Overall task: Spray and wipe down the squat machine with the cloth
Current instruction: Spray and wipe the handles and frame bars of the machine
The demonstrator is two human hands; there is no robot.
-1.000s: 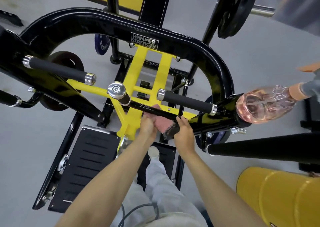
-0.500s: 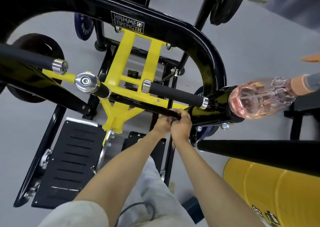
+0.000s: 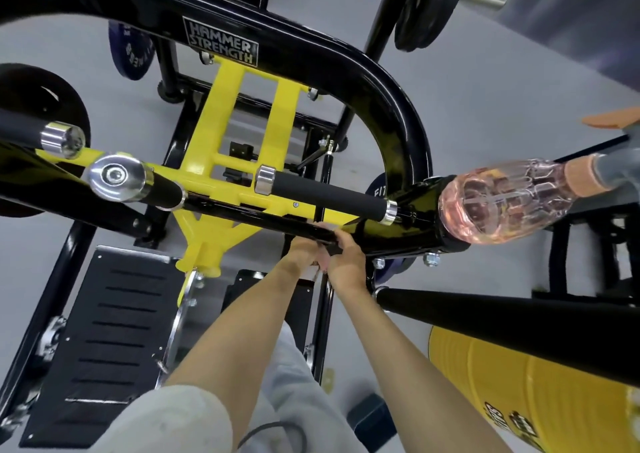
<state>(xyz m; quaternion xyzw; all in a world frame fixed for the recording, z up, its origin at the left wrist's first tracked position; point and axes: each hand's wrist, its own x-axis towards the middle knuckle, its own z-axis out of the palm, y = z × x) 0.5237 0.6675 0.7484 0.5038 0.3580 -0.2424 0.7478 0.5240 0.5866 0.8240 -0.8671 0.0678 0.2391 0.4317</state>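
Though mostly hidden, shows as a pink scrap: cloth [image 3: 323, 261], pressed onto the black crossbar [image 3: 242, 212] of the squat machine [image 3: 346, 61], near the crossbar's right end. Gripped from both sides by left hand [image 3: 299, 250] and right hand [image 3: 348, 262], touching each other, fingers of both clenched over bar and cloth. Just above: foam handle [image 3: 325, 193], roughly parallel to the crossbar. Behind that: yellow frame [image 3: 221, 120]. At the right arm's end: clear pink spray bottle [image 3: 502, 199], base toward the hands, orange collar and grey head away. Support not discernible. Below the crossbar's left part: slotted black footplate [image 3: 104, 331]. Far right, low: yellow pad [image 3: 502, 383] under a black roller [image 3: 519, 321].
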